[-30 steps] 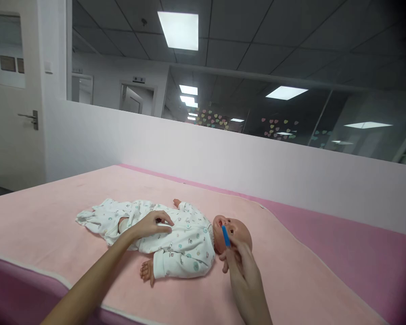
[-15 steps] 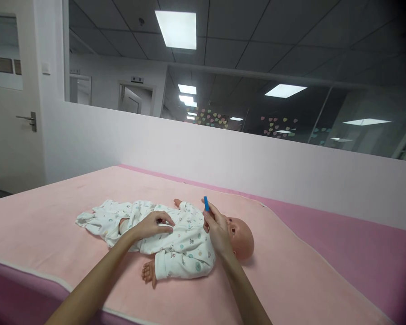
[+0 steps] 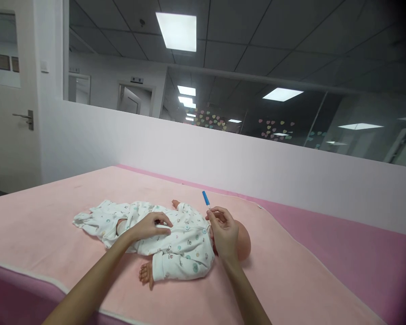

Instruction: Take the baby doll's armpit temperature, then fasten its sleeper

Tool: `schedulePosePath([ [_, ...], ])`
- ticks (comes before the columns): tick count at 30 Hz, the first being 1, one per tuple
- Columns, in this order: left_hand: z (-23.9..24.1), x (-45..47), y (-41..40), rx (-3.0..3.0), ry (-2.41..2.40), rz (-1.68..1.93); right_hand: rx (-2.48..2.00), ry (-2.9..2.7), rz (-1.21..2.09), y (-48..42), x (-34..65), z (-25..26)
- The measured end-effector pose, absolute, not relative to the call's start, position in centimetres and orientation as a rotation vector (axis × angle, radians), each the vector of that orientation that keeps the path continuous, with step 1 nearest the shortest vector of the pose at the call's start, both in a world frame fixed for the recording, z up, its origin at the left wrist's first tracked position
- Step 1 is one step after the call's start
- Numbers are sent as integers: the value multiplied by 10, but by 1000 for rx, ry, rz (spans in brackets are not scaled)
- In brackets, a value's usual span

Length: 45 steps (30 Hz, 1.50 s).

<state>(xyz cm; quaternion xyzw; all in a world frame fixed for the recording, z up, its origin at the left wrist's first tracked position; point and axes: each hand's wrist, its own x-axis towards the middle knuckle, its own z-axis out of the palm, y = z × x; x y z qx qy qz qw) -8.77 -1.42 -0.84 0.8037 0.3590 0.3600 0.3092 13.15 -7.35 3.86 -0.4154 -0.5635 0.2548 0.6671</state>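
Note:
A baby doll (image 3: 189,243) in a white patterned sleepsuit lies on its back, its head to the right. My left hand (image 3: 154,225) rests on the doll's belly, thumb and fingers apart and curved, with nothing visible in it. Over the doll's neck and face, my right hand (image 3: 225,230) pinches a slim blue-ended stick (image 3: 205,198) that looks like a thermometer. Its blue end points up and away, with a short pale part showing near my fingertips. The hand hides most of the doll's face.
The doll lies on a pink padded mat (image 3: 98,180) with a pale edge. Behind it runs a low white wall (image 3: 206,153) topped by a large window (image 3: 223,99). A door (image 3: 10,122) with a lever handle is at the far left.
My right hand has turned and shifted slightly right, covering more of the doll's face. More of the stick now sticks out of its fingers. My left hand stays on the belly.

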Motion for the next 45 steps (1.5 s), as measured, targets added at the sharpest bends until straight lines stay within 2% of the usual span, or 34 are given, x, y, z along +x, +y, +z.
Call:
schedulePosePath([
  [11,-8,-88,-15,2137,947,961,-800,-1292,901,-81,143,67],
  [20,-8,-87,-14,2145,948,958,-889,-1432,717,-88,131,112],
  [27,-8,-88,-16,2125,953,947,-611,-1441,729,-117,151,166],
  [36,-6,-88,-17,2130,956,952,-865,-1792,654,-103,146,109],
  [41,-8,-87,-16,2141,963,949,-749,-1790,906,-111,142,95],
  [45,-8,-87,-15,2141,967,956,-846,-1850,775,-108,127,82],
])
